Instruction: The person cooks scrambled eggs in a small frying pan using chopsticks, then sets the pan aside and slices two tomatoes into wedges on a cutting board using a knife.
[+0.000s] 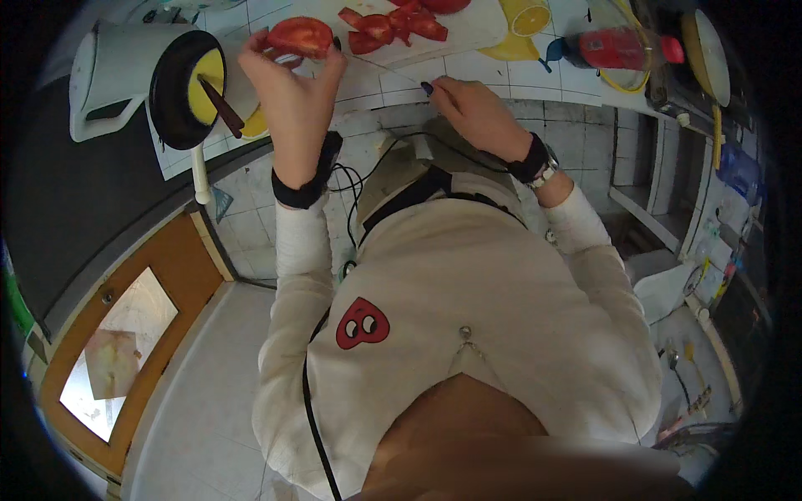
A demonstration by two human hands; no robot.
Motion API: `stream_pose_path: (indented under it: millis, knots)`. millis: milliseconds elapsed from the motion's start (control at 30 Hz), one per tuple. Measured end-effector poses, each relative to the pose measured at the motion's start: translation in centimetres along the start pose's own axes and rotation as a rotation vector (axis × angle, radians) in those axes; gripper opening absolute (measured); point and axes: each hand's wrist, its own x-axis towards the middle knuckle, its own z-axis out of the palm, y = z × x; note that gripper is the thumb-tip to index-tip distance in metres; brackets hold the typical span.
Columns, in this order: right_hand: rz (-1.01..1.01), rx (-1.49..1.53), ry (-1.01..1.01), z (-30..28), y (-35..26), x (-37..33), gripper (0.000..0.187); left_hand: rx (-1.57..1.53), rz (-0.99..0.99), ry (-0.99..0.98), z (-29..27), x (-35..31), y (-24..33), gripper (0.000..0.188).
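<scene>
My left hand (288, 96) grips a cut piece of red tomato (301, 37) between thumb and fingers, its cut face showing, at the left end of the white cutting board (468, 37). My right hand (476, 113) is closed at the counter's near edge around the handle of a knife, whose handle the fingers mostly hide. The knife's thin blade (384, 68) points left toward the tomato, along the board's near side. Several tomato chunks (376, 29) lie on the board beyond the blade.
At left, a black pan (159, 92) with yellow contents and a brown-handled utensil (221, 108) sits beside a white pitcher (109, 67). Its pale handle (200, 175) overhangs the edge. At right are a yellow container (526, 21) and a red bottle (614, 50). A black cable (355, 184) hangs before me.
</scene>
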Motion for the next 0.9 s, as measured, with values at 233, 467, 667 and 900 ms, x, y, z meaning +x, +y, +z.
stream_pose_path:
  millis: [233,467,667,900]
  knots:
    - [0.059,-0.131,0.169,1.6,1.8,3.6,0.029,0.074,-0.183,-0.382,0.7,-2.0,-7.1,0.066]
    - [0.045,-0.005,0.165,0.6,0.5,3.2,0.028,-0.363,-0.148,-0.473,3.6,-1.7,-8.9,0.067]
    - [0.048,0.059,0.117,0.4,-1.4,1.6,0.025,0.039,-0.333,-0.324,2.1,-2.8,-8.4,0.042]
    - [0.035,-0.061,0.124,1.8,-2.0,2.8,0.024,-0.062,-0.364,-0.136,3.5,-2.9,-8.5,0.031]
